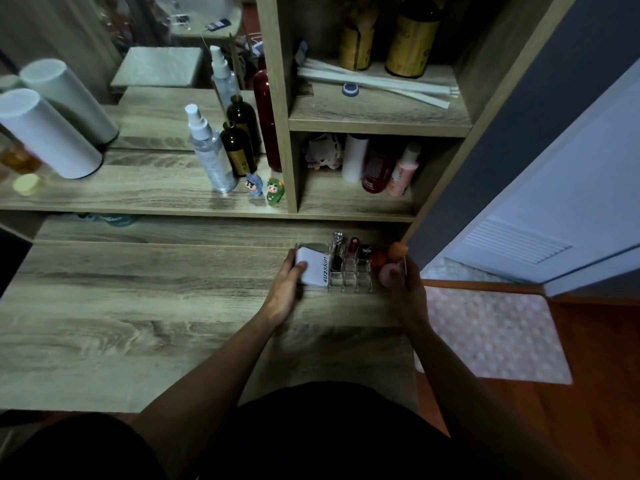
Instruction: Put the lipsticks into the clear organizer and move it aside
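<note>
Dim room, grey-brown wood-grain vanity desk (138, 306) w/ shelf unit behind. Left hand (284, 289): fingers curled onto the left end of the clear acrylic compartment organizer (349, 280), thumb (300, 267) pressed on a white box printed "4U2skin" (313, 270) that sits in its left section. Right hand (410, 289): fingers wrapped round the organizer's right end, closed on it; fingertips partly hidden behind the sponges. So both hands grip it, one per side.

Organizer sits on the desk at the far right, close to the right edge, just below the lower shelf. Inside, upright in back slots: silver-capped lipstick tube (337, 242), dark red lipstick tube (353, 245), black-capped lipstick w/ gold mark (364, 252). Right section: orange makeup sponge (397, 251), red sponge (378, 259), pink sponge (389, 274).

Farther out, on shelf: clear spray bottle (209, 157), dark amber bottle (238, 150), two small cartoon figurines (265, 190), white cylinder container (45, 133) at left. Pink dotted mat (495, 337) on floor at right.
</note>
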